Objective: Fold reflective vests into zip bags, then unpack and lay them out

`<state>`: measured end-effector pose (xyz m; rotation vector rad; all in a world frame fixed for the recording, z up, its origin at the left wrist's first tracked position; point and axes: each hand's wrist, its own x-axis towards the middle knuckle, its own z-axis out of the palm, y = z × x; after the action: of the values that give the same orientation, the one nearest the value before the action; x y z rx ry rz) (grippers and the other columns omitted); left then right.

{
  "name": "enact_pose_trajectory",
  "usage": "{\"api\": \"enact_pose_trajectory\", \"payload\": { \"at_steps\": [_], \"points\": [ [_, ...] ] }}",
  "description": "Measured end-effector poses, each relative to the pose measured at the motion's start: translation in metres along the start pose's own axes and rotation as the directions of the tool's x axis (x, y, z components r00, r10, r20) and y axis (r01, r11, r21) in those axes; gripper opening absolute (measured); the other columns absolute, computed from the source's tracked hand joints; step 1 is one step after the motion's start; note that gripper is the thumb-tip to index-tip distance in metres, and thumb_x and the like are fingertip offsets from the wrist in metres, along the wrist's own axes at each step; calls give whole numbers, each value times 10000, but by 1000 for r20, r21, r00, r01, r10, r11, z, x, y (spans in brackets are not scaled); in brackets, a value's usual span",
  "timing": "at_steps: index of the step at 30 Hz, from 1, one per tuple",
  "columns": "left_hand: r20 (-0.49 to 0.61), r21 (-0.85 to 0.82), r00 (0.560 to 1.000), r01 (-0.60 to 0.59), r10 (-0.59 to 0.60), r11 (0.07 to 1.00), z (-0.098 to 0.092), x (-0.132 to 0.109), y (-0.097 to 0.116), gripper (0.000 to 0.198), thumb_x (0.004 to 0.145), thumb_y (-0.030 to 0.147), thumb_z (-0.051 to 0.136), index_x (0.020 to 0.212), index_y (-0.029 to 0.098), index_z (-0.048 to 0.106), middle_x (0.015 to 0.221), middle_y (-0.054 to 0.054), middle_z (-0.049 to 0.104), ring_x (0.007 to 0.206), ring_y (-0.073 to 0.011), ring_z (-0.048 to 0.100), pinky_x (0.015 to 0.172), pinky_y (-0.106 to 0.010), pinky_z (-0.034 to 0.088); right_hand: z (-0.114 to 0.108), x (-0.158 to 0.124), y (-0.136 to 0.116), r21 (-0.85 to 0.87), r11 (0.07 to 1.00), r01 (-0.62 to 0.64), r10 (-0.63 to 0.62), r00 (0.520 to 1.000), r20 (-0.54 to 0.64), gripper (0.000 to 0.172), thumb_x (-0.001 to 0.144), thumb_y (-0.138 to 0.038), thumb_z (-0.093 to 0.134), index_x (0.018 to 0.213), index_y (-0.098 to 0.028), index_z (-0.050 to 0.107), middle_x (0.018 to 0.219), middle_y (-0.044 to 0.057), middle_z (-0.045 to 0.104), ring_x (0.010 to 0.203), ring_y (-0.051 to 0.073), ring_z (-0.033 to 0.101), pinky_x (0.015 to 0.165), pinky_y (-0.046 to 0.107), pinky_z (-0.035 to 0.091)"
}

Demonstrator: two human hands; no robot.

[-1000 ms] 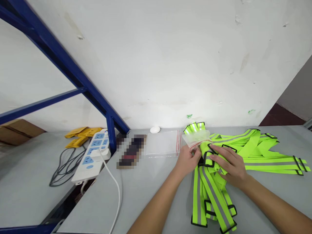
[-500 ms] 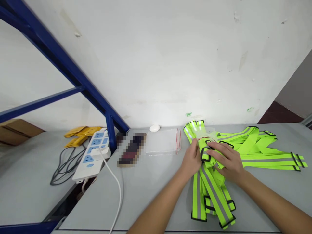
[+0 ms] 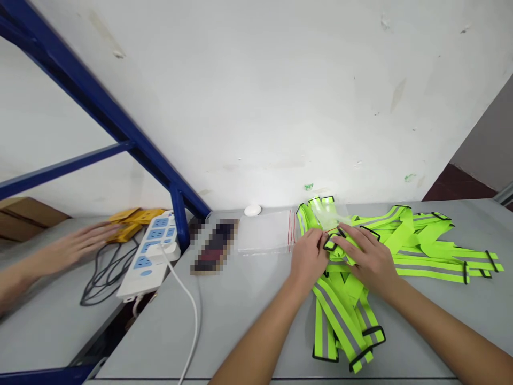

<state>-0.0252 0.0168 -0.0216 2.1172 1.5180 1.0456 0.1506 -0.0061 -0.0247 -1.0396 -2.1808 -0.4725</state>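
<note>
Folded neon-green reflective straps [image 3: 340,248] with black buckles are held between my two hands, at the red-edged mouth of a clear plastic bag [image 3: 331,214]. My left hand [image 3: 310,256] has its fingers closed on the bundle's left side. From the right, my right hand [image 3: 368,259] grips the same bundle, fingers bent over its top. More green straps [image 3: 344,321] lie beneath and in front of the hands, and others [image 3: 433,262] spread to the right. Clear bags with red lines [image 3: 264,231] lie flat to the left.
A white power strip [image 3: 150,256] with a white cable [image 3: 194,305] stands left, beside yellow packets [image 3: 134,216]. Another person's hand [image 3: 86,243] reaches to those packets. A blue metal frame [image 3: 148,155] rises there. A small white oval object [image 3: 253,210] sits by the wall.
Another person's hand has come in at the left. My fingers have shifted on the bundle, which now sits lower inside my grip, and some straps below have moved slightly.
</note>
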Motion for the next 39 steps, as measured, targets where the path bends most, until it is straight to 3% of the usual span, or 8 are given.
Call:
{"api": "enact_pose_trajectory", "payload": {
  "at_steps": [7,17,21,28,34,39],
  "points": [
    [9,-34,1000,6,-6,999,4,-2,3,186,769,83,417,655,224,375,655,9,459,606,-167,440,547,-271,265,-1,3,-1,-74,997,-35,38,998,41,614,666,54,481,1201,-227,589,1306,88,599,1111,267,576,589,273,528],
    [-90,-263,985,122,-150,957,13,-3,-1,106,757,113,478,710,208,481,631,49,416,576,-122,402,538,-238,299,-6,7,0,-42,999,-33,37,994,103,531,713,-18,525,1208,-206,574,1215,104,634,1060,272,577,656,321,529],
    [-80,-244,990,94,-117,965,12,-2,3,123,773,110,463,701,207,486,636,43,429,587,-125,416,544,-240,300,-3,6,0,-113,992,-49,66,986,151,580,725,-16,527,1279,-187,519,1271,139,587,1074,286,569,594,299,509],
    [-43,-275,993,98,-114,957,8,1,0,154,798,100,426,743,200,529,669,27,508,633,-137,480,582,-243,345,-5,9,5,-113,990,87,-63,977,203,509,731,-27,553,1204,-218,557,1219,129,589,1063,271,562,551,258,468],
    [-39,-300,983,160,-179,940,11,1,-3,175,847,150,423,748,197,559,680,19,545,656,-143,512,594,-247,372,-9,10,6,-66,995,75,-60,978,201,488,679,-14,573,1127,-205,596,1255,123,586,1059,257,570,580,269,470],
    [-108,-208,986,101,-125,973,15,0,-3,181,863,151,425,740,194,550,696,11,532,654,-141,500,597,-254,366,-10,11,5,-25,998,50,-42,965,259,435,724,-37,600,1126,-201,602,1260,88,609,1106,246,556,650,290,490]
  ]
}}
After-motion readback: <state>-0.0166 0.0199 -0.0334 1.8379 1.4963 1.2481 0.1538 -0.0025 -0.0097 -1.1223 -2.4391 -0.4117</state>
